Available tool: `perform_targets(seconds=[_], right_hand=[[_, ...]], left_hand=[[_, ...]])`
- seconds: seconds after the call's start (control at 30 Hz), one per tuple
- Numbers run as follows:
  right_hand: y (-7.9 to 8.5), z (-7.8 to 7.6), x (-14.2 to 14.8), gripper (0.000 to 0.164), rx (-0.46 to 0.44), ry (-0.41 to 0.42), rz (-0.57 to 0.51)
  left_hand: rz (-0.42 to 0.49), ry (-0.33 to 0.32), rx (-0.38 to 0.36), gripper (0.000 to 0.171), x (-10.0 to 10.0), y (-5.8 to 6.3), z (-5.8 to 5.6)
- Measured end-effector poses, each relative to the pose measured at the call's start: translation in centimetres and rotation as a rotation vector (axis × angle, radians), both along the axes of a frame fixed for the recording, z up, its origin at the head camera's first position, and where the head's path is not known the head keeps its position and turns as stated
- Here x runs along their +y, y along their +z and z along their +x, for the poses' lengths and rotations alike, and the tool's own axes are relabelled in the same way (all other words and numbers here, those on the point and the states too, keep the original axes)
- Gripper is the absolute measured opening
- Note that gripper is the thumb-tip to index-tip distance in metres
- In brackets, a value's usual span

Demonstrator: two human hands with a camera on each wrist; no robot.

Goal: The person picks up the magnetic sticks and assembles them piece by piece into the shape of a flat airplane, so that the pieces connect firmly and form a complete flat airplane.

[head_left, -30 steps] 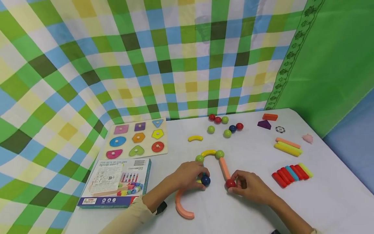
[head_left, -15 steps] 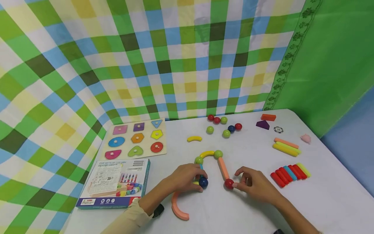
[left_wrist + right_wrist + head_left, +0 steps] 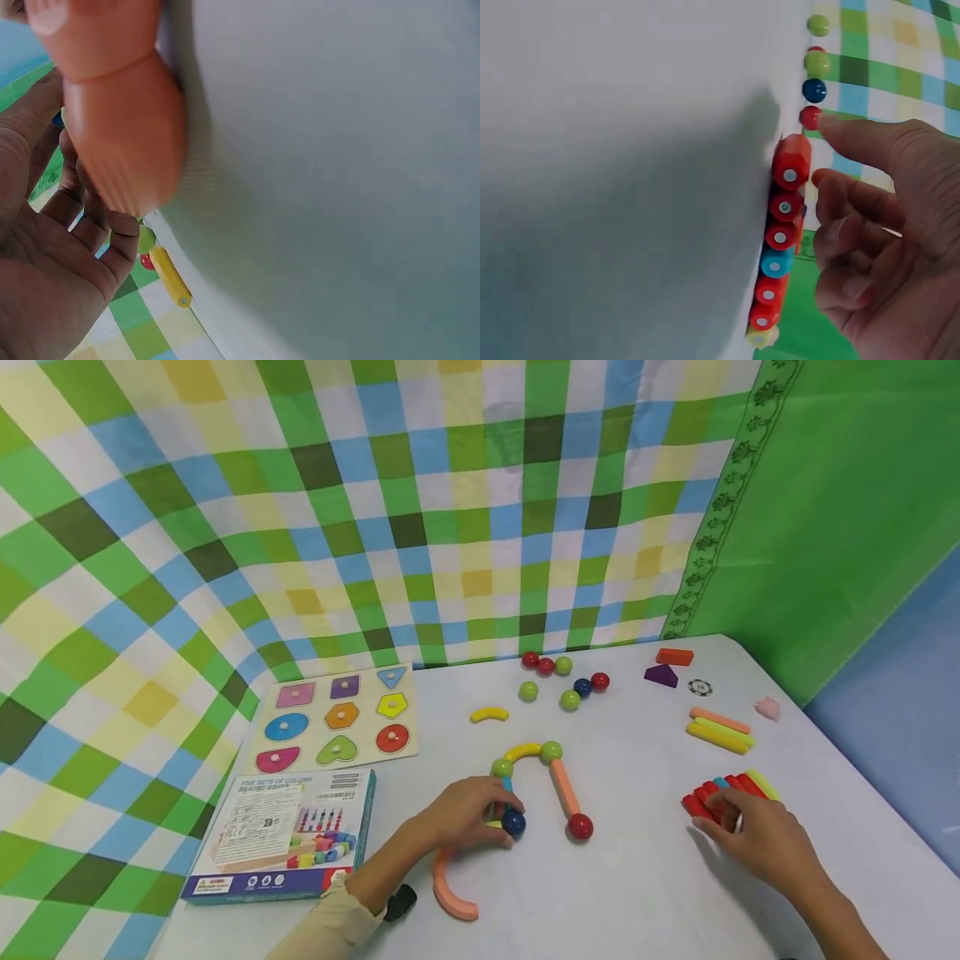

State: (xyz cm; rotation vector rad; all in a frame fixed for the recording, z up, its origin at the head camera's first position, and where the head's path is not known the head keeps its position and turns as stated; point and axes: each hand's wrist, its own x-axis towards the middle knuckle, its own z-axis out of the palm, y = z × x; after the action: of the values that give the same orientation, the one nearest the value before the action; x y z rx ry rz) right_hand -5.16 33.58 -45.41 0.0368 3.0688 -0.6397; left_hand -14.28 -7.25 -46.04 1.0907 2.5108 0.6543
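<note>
In the head view my left hand (image 3: pixel 468 812) pinches a dark blue ball (image 3: pixel 513 823) between thumb and fingers. The ball ends a light blue rod (image 3: pixel 507 783), partly covered by the fingers. A green ball (image 3: pixel 502 767), a yellow curved rod (image 3: pixel 522 750), another green ball (image 3: pixel 551 751), a salmon rod (image 3: pixel 565 787) and a red ball (image 3: pixel 580 827) continue the chain. A salmon curved rod (image 3: pixel 452 897) lies below the left hand. My right hand (image 3: pixel 765 839) is over a row of short magnetic rods, thumb and fingers apart around the leftmost red rod (image 3: pixel 791 161).
Loose balls (image 3: pixel 570 700) lie at the back, near a yellow curved rod (image 3: pixel 489 715). Longer rods (image 3: pixel 717 737), a purple block (image 3: pixel 661 675) and a chip (image 3: pixel 700 687) are on the right. A shape puzzle board (image 3: pixel 300 703) and a box (image 3: pixel 277 835) lie left.
My right hand has let go of the red ball and moved right to the row of short rods. The left hand stays at the dark blue ball. The head view has shifted slightly.
</note>
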Motion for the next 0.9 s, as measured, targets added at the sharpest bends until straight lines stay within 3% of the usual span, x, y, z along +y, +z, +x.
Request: perform_targets(seconds=[0.33,0.47,0.57,0.7,0.9], right_hand=[[-0.5,-0.9,-0.4,0.05,-0.104,0.052,0.074],[-0.2,-1.3,-1.5,0.043,-0.079,0.083,0.073],[0.5,-1.4,-3.4,0.034,-0.028,0.13,0.043],[1.3,-1.6,-7.6,0.029,0.034,0.259,0.015],[0.8,-2.6,-14.4,0.024,0.115,0.457,0.051]], left_hand=[[-0.001,0.022,-0.027,0.041,-0.2,0.4,0.1],[-0.002,0.023,-0.024,0.042,-0.1,0.1,0.1],[0.006,0.016,-0.029,0.042,0.1,0.0,0.1],[0.004,0.01,-0.031,0.042,0.2,0.0,0.2],[-0.012,0.014,-0.012,0.041,0.1,0.2,0.1]])
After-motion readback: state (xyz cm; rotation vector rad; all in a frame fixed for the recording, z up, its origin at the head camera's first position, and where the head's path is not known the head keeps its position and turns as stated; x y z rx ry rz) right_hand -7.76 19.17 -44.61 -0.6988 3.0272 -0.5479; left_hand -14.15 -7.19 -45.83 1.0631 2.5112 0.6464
